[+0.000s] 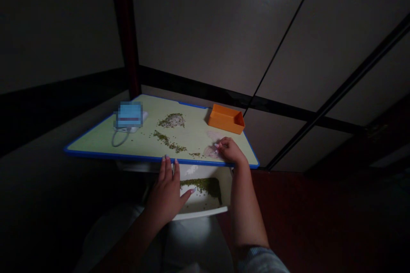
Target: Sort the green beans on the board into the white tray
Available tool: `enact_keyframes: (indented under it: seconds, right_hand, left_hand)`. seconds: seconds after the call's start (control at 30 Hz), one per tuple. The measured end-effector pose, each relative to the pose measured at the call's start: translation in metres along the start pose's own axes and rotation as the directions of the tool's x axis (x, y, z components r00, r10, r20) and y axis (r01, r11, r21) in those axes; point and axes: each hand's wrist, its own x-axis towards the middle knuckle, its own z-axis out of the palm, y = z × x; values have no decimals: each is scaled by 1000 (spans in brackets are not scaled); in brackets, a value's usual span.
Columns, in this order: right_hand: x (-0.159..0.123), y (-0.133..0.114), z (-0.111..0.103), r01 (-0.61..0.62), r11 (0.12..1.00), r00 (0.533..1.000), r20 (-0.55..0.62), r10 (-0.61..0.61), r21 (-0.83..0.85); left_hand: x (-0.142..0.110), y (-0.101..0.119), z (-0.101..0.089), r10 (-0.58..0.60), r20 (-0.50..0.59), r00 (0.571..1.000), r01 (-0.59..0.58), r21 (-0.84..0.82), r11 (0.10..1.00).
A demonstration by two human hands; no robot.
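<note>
A small pale green table (102,143) with a blue rim stands in front of me. Green beans (166,138) and whitish grains (173,120) lie scattered on it. My left hand (168,194) holds a white tray (205,212) just under the table's near edge, fingers up against the rim; the tray has green beans (201,185) in it. My right hand (229,150) rests on the table near its right front corner, fingers curled over a small pile of pale grains (209,151). Whether it grips any is hidden.
An orange tray (226,118) sits at the table's far right. A blurred blue object on a white device with a cable (128,119) lies at the far left. Dark floor and pale wall panels surround the table; my lap is below.
</note>
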Motion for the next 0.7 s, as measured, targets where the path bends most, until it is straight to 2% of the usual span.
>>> enact_keyframes:
  seconds: [0.43,0.7]
  right_hand:
    - [0,-1,3,-57,998,998,-20,56,-33]
    - [0,-6,4,-36,999,999,9,36,-20]
  left_hand:
    - [0,0,0,-1,-3,1000,1,-7,1000]
    - [0,0,2,-1,-15,1000,1,-4,1000]
